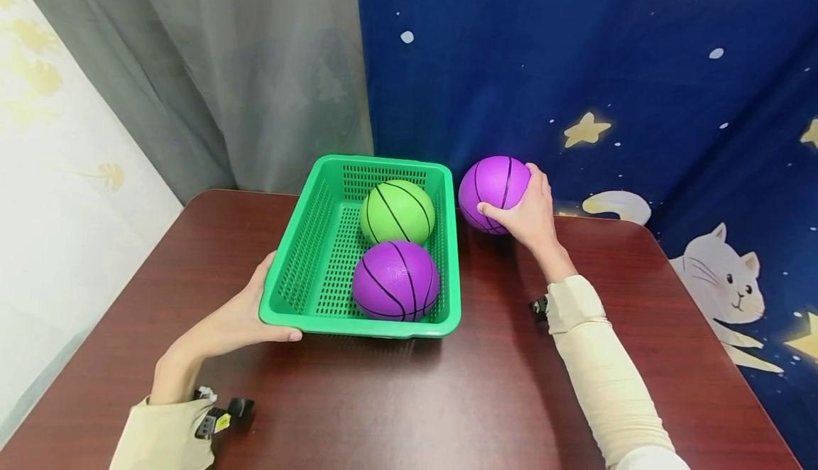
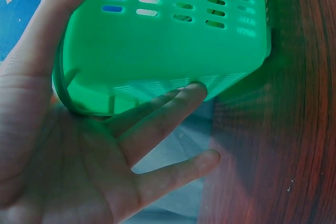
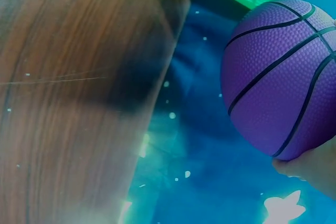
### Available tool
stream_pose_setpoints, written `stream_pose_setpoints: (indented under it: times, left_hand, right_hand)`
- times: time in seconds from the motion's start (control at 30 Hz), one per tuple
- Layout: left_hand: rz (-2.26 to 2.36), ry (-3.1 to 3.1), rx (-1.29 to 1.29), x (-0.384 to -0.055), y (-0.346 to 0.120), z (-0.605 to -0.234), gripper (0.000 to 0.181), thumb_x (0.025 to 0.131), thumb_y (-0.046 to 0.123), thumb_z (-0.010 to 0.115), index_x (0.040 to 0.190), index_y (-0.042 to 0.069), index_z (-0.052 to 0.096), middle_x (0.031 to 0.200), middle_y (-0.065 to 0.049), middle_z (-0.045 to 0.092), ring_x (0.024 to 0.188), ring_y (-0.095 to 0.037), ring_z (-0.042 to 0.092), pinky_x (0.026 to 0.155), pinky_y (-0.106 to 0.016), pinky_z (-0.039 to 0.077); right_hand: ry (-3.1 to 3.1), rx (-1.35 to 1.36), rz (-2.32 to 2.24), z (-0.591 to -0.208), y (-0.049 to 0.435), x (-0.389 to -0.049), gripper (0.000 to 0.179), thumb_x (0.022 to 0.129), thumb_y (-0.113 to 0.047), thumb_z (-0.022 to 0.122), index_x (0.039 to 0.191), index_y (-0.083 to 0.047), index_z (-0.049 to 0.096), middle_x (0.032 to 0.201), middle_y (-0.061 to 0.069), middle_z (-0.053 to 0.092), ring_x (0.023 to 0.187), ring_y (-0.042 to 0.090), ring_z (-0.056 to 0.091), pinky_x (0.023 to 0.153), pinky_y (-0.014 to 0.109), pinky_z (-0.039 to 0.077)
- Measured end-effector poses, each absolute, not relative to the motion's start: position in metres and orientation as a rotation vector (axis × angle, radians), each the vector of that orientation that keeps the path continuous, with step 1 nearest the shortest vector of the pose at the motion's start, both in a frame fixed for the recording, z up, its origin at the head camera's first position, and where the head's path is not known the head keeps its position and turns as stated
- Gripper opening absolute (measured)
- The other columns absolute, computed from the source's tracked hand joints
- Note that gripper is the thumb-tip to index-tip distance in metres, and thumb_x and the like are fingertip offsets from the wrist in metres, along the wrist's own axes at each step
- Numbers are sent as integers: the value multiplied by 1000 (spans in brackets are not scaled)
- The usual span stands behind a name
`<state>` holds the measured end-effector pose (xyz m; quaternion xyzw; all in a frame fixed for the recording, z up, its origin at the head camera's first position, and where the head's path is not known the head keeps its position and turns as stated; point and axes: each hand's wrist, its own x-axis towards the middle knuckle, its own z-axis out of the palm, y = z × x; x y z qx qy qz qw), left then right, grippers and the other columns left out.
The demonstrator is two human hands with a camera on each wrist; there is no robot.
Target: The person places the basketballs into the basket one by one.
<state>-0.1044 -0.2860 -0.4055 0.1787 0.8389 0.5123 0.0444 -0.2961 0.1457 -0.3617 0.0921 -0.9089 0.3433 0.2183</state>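
Note:
A green plastic basket [image 1: 294, 299] with slotted walls stands near the back of the table. Inside it a green ball [image 1: 396, 211] with black lines lies behind a purple ball [image 1: 395, 280], both toward the right wall. My left hand [image 1: 236, 321] grips the basket's front left corner, thumb along the front and fingers at the left side. In the left wrist view the left hand [image 2: 79, 145] has its fingers spread against the basket wall [image 2: 168, 45]. To the basket's right, my right hand [image 1: 530, 211] holds another purple basketball [image 1: 492, 189], also large in the right wrist view.
The dark red wooden table [image 1: 358, 392] ends at a back edge by a grey curtain [image 1: 275, 65] and a blue star-patterned curtain [image 1: 486, 65]. A printed white cat [image 1: 722, 278] shows on the blue cloth at the right. A pale wall [image 1: 64, 193] borders the left.

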Motion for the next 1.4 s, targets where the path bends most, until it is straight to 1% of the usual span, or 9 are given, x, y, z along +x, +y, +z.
stream_pose_setpoints:
  times: [0.5,0.8,1.0,1.2,1.4]
  left_hand:
    - [1539,2574,525,-105,-285,-403,114,70,19,83,148,28,1,145,-2,23,125,-20,35,90,-22,37]
    - [1556,2561,538,-105,-286,-405,115,69,17,83,148,27,1,146,-3,23,126,-23,35,90,-20,36]
    - [1574,2547,555,-107,-286,-405,116,69,14,83,148,26,0,147,-4,20,126,-23,33,90,-20,36]
    - [1589,2528,581,-107,-286,-406,114,69,13,83,148,26,1,147,-4,21,126,-26,34,90,-21,37]
    - [1597,2523,606,-108,-286,-406,114,69,12,83,148,25,2,147,-3,20,126,-26,33,91,-20,36]
  right_hand:
    - [-2477,318,963,-342,134,-283,107,59,-51,81,140,-6,28,133,14,39,117,33,41,90,53,40]
    - [-2455,363,969,-335,126,-274,108,57,-52,82,141,-8,29,135,12,38,118,32,42,91,53,39]
    - [-2418,388,984,-332,121,-269,107,57,-50,83,140,-9,30,134,12,40,116,31,44,90,52,41]
    - [-2417,401,976,-330,115,-266,107,56,-50,84,139,-8,31,133,11,41,116,31,44,92,53,37]
    - [-2414,430,980,-330,109,-266,107,55,-50,84,138,-8,32,133,12,42,115,31,45,90,50,40]
